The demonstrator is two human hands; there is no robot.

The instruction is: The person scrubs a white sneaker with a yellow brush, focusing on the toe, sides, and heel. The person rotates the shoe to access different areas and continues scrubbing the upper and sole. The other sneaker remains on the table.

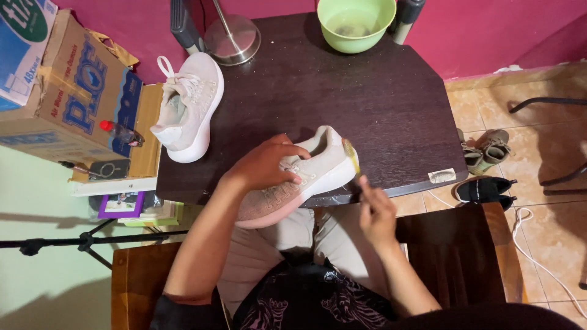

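Note:
My left hand [266, 164] grips a light pink knit sneaker [306, 180] from above, holding it on its side at the near edge of the dark wooden table [367, 104]. The sole faces right. My right hand [374, 214] holds a small brush with a yellowish head [351, 153] pressed against the heel end of the sole. The matching second sneaker [189, 107] lies at the table's left edge, laces up.
A green bowl [356, 23] holding some liquid stands at the table's far edge beside a metal lamp base [232, 40]. Cardboard boxes [67, 91] are stacked at left. Other shoes [483, 153] and a white cable [538, 256] lie on the tiled floor at right.

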